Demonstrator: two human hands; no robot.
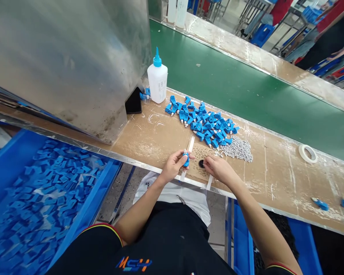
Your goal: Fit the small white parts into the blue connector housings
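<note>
My left hand (pixel 172 167) is closed around a small blue plastic part (pixel 186 159) with a white tip, held over the bench's front edge. Just to its right, my right hand (pixel 219 168) has its fingers pinched together beside a small round black piece (pixel 201 164). Whether anything sits between those fingertips is hidden. Under both hands lies a brown, spotted board (pixel 199 152) with white tape strips at its sides. Beyond it spreads a heap of similar blue parts (pixel 209 124), and a pile of small grey pieces (pixel 239 149) adjoins it.
A white squeeze bottle (pixel 158 82) with a blue nozzle stands by a metal panel (pixel 74 65). A tape roll (pixel 307 153) lies to the right. Behind runs a green conveyor belt (pixel 246 88). A blue bin (pixel 103 183) of blue parts is at lower left.
</note>
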